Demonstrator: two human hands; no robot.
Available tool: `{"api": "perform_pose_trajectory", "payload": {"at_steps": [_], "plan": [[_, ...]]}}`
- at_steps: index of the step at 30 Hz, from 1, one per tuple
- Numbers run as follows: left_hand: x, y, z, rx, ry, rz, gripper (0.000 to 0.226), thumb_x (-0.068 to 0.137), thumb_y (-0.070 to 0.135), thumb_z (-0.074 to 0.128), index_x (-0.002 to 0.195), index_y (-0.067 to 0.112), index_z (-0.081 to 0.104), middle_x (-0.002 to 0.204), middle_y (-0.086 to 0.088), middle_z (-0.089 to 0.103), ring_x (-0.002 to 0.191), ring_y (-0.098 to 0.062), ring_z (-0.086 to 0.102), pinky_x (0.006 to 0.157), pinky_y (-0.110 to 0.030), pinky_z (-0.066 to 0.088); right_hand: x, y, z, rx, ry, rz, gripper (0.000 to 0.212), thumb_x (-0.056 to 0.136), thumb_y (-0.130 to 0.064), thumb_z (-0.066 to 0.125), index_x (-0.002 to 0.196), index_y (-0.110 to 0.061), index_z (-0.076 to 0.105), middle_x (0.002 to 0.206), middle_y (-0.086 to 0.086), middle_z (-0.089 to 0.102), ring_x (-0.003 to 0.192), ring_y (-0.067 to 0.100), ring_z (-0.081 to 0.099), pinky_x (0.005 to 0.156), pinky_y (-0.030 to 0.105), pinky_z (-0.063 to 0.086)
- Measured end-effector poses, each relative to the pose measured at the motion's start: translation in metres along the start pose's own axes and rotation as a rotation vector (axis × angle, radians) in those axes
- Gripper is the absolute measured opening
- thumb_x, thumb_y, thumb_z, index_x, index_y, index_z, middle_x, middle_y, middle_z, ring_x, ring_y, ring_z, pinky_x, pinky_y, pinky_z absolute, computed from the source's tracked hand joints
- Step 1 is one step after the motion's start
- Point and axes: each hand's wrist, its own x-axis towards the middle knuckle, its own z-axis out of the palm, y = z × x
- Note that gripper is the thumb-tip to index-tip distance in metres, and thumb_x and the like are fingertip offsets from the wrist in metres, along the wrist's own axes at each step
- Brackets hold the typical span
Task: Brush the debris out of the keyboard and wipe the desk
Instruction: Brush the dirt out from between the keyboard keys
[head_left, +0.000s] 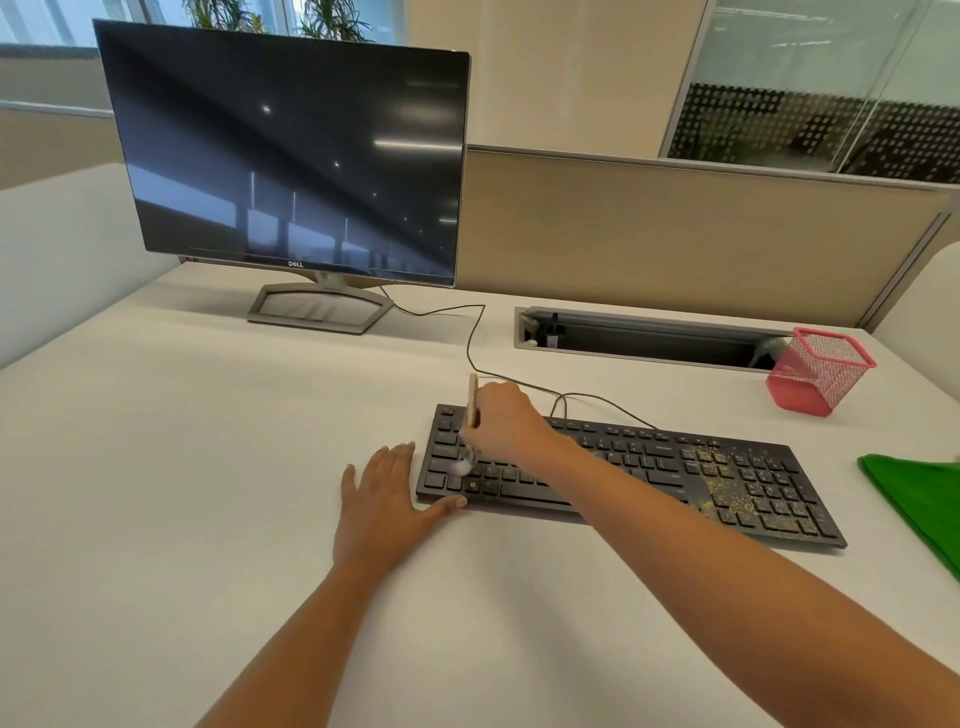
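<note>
A black keyboard (649, 467) lies on the white desk (208, 467), angled toward the right. Yellowish debris (724, 480) is scattered over its right part, around the number pad. My right hand (506, 423) grips a small brush (471, 410) with a wooden handle; its pale bristles touch the keys at the keyboard's left end. My left hand (387, 499) rests flat on the desk against the keyboard's left edge, fingers straight, thumb at the front left corner. A green cloth (919, 504) lies at the right edge of the desk.
A dark monitor (291, 161) on a grey stand sits at the back left, and a cable (470, 343) runs across the desk to the keyboard. A red mesh pen holder (818, 371) stands at the back right beside a cable slot (644, 338). A beige partition backs the desk.
</note>
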Motion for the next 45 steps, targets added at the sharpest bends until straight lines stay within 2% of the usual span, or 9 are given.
{"api": "perform_pose_trajectory", "payload": {"at_steps": [6, 11, 14, 17, 21, 26, 32, 39, 45], "plan": [[0.000, 0.001, -0.002, -0.012, -0.013, -0.001, 0.135, 0.043, 0.098, -0.008, 0.148, 0.019, 0.022, 0.154, 0.006, 0.025, 0.145, -0.010, 0.011, 0.117, -0.041, 0.000, 0.003, -0.007, -0.014, 0.055, 0.064, -0.070, 0.020, 0.088, -0.015, 0.061, 0.099, 0.001, 0.066, 0.085, 0.007, 0.059, 0.080, 0.021, 0.058, 0.059, 0.020, 0.044], [0.001, 0.000, -0.001, 0.028, -0.013, -0.001, 0.135, 0.043, 0.097, -0.013, 0.147, 0.019, 0.023, 0.153, 0.007, 0.028, 0.144, -0.009, 0.013, 0.117, -0.042, 0.004, 0.003, -0.015, -0.002, 0.245, -0.018, -0.126, 0.016, 0.086, -0.012, 0.064, 0.094, 0.000, 0.071, 0.101, 0.012, 0.069, 0.090, 0.022, 0.063, 0.084, 0.030, 0.052], [0.002, 0.001, -0.002, 0.046, -0.023, -0.011, 0.138, 0.039, 0.097, -0.016, 0.147, 0.020, 0.021, 0.154, 0.008, 0.025, 0.144, -0.008, 0.012, 0.117, -0.041, 0.003, 0.003, -0.012, -0.004, 0.171, -0.087, -0.127, 0.014, 0.086, -0.009, 0.064, 0.093, 0.001, 0.069, 0.086, 0.006, 0.064, 0.071, 0.014, 0.057, 0.060, 0.012, 0.046], [0.002, 0.003, -0.003, 0.041, -0.031, -0.017, 0.139, 0.038, 0.097, -0.016, 0.148, 0.020, 0.021, 0.154, 0.008, 0.025, 0.144, -0.008, 0.011, 0.117, -0.040, 0.002, 0.004, -0.009, -0.014, -0.031, -0.117, -0.110, 0.015, 0.086, -0.009, 0.063, 0.094, 0.003, 0.066, 0.071, 0.001, 0.055, 0.061, 0.012, 0.051, 0.049, 0.013, 0.036], [0.001, 0.002, -0.002, 0.041, -0.028, -0.016, 0.138, 0.039, 0.097, -0.015, 0.148, 0.020, 0.021, 0.154, 0.007, 0.025, 0.144, -0.009, 0.012, 0.117, -0.040, 0.002, 0.011, -0.012, -0.020, -0.052, -0.017, -0.091, 0.020, 0.086, -0.013, 0.062, 0.099, 0.002, 0.064, 0.095, 0.014, 0.064, 0.084, 0.025, 0.062, 0.068, 0.029, 0.049], [0.001, 0.002, -0.002, 0.054, -0.029, -0.015, 0.138, 0.040, 0.097, -0.015, 0.148, 0.019, 0.022, 0.154, 0.007, 0.025, 0.144, -0.009, 0.012, 0.117, -0.041, 0.004, 0.016, -0.007, -0.004, 0.301, 0.114, 0.023, 0.022, 0.084, -0.015, 0.066, 0.096, 0.003, 0.070, 0.098, 0.017, 0.069, 0.091, 0.028, 0.066, 0.083, 0.039, 0.055], [0.000, 0.002, -0.003, 0.042, -0.037, -0.021, 0.136, 0.041, 0.097, -0.012, 0.148, 0.020, 0.020, 0.154, 0.008, 0.024, 0.144, -0.008, 0.010, 0.117, -0.040, 0.001, 0.010, 0.005, -0.002, 0.046, 0.061, 0.057, 0.020, 0.084, -0.010, 0.060, 0.097, 0.004, 0.064, 0.089, 0.013, 0.061, 0.078, 0.023, 0.057, 0.053, 0.021, 0.041], [0.000, 0.003, -0.004, 0.045, -0.035, -0.019, 0.136, 0.041, 0.097, -0.013, 0.148, 0.020, 0.019, 0.155, 0.008, 0.023, 0.144, -0.008, 0.010, 0.117, -0.040, 0.001, 0.015, 0.000, -0.011, 0.140, 0.190, 0.048, 0.021, 0.085, -0.013, 0.061, 0.097, 0.004, 0.066, 0.096, 0.016, 0.066, 0.088, 0.027, 0.064, 0.071, 0.030, 0.051], [0.000, 0.002, -0.003, 0.024, -0.035, -0.014, 0.136, 0.041, 0.098, -0.012, 0.148, 0.020, 0.021, 0.154, 0.008, 0.025, 0.144, -0.008, 0.011, 0.117, -0.041, 0.001, 0.008, -0.003, -0.001, 0.051, -0.006, 0.062, 0.014, 0.087, -0.011, 0.058, 0.094, 0.001, 0.062, 0.087, 0.013, 0.057, 0.076, 0.022, 0.055, 0.052, 0.022, 0.041]]}}
